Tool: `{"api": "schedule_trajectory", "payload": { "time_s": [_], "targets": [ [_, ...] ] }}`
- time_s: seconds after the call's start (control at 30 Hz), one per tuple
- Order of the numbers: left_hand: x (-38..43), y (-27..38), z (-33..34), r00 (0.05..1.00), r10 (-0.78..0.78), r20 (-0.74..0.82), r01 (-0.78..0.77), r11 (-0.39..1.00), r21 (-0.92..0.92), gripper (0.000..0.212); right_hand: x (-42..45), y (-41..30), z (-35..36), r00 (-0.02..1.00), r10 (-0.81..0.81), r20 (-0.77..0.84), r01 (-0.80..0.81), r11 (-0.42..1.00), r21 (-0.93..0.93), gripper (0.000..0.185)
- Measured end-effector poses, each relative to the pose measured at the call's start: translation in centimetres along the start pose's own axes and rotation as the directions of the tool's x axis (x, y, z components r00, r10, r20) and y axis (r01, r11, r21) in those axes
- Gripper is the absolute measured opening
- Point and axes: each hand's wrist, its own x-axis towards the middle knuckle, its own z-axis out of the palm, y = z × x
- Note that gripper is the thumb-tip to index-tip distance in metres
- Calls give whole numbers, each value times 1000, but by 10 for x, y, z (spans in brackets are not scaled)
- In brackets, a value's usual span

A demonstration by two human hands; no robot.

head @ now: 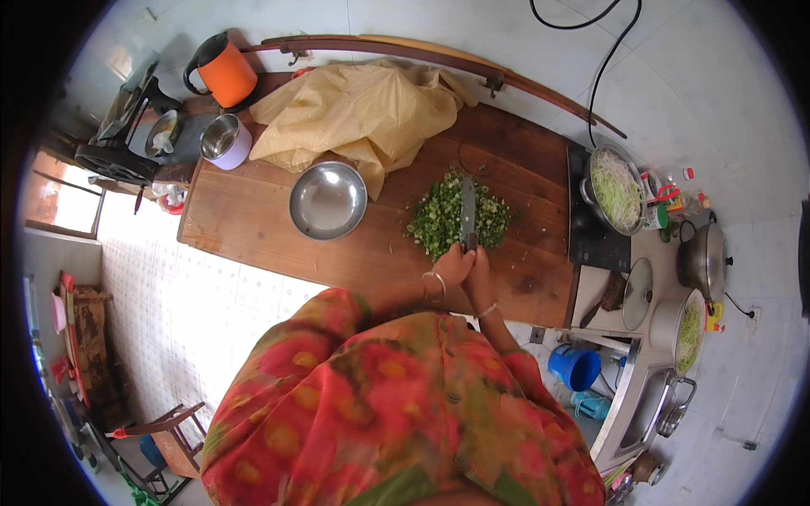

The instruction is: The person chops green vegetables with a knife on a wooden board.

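A heap of chopped green onions (433, 212) lies directly on the wooden table (253, 209). Across its middle a kitchen knife (468, 205) points away from me, blade over the greens. Both of my hands meet at its dark handle: my left hand (452, 265) wraps it from the left, and my right hand (479, 271) closes on it from the right. The fingers overlap, so part of the handle is hidden. To the left of the heap stands a steel bowl (328, 201) with nothing visible in it.
A yellowish plastic sheet (361, 117) covers something at the table's back. Left of it are an orange kettle (226, 71) and a small pot (225, 141). Shredded vegetables fill a pan (588, 190) on the black cooktop (598, 246) and a pot (664, 322) near the sink (642, 411).
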Motion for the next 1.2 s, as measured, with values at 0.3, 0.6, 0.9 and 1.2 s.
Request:
{"api": "schedule_trajectory", "payload": {
  "time_s": [0.3,0.6,0.9,1.2],
  "targets": [
    [-2,-1,-5,993,-77,95,83,995,-61,48,-3,-3,2,1000,9,18,-9,1000,-3,22],
    [-40,-42,-45,996,-82,26,85,984,-157,49,-15,-21,39,959,-30,281,-30,978,208,23],
    [-1,-61,-18,993,-26,118,62,948,-312,47,-2,11,34,964,20,265,-45,995,86,20],
    [-4,21,-8,987,122,104,-103,980,-173,46,8,-15,-19,993,-102,-67,112,980,167,16]
  ]
}}
